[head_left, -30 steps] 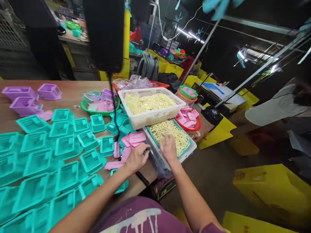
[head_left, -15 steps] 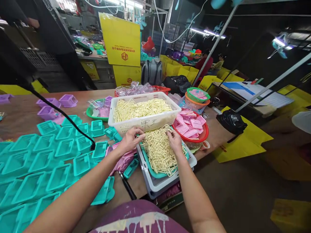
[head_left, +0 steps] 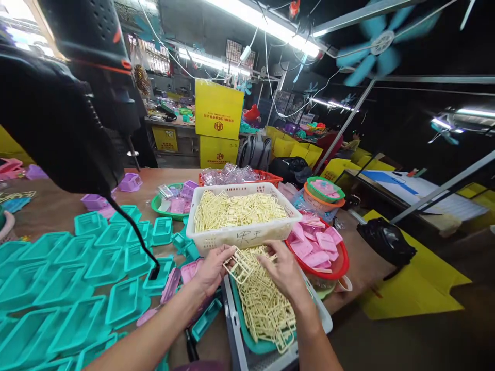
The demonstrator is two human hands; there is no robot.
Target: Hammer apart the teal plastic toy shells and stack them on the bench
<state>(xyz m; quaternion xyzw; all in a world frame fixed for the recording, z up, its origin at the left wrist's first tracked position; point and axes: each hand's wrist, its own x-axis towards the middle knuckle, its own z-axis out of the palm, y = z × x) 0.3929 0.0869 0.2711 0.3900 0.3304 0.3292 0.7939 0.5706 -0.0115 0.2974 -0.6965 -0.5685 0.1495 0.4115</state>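
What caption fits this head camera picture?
Both hands, left hand and right hand, pick cream plastic frames from a teal tray.

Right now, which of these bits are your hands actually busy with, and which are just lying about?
In hand:
- left hand pinching cream frames
- right hand on the cream pile
- teal tray under the pile

Lying about:
- white basket of cream pieces
- teal baskets
- red bowl of pink pieces
- purple baskets
- yellow boxes

Bright overhead tube lights (head_left: 247,15) glare; right side dark, edges warped.
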